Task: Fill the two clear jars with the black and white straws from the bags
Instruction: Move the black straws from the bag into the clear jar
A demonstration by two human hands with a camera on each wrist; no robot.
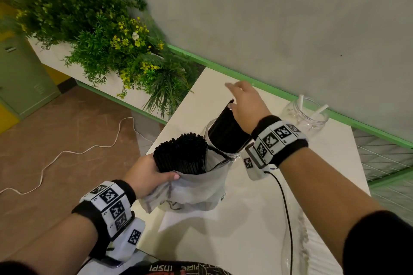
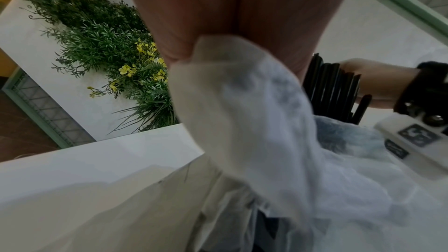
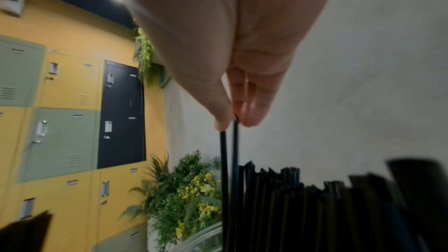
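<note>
The left hand [image 1: 148,175] grips a thin see-through bag [image 1: 192,187] full of black straws [image 1: 182,154], fingers curled round it. The bag sits at the near left edge of the white table [image 1: 257,219]. The right hand [image 1: 245,105] pinches the tops of two black straws [image 3: 229,160] between thumb and fingers. They stand in a clear jar [image 1: 223,140] packed with black straws, touching the bag. A second clear jar [image 1: 306,116] with a few white straws [image 1: 320,110] stands near the wall, well apart.

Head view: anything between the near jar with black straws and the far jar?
Only the right hand and wrist, above the bare white table, between near jar and far jar.
</note>
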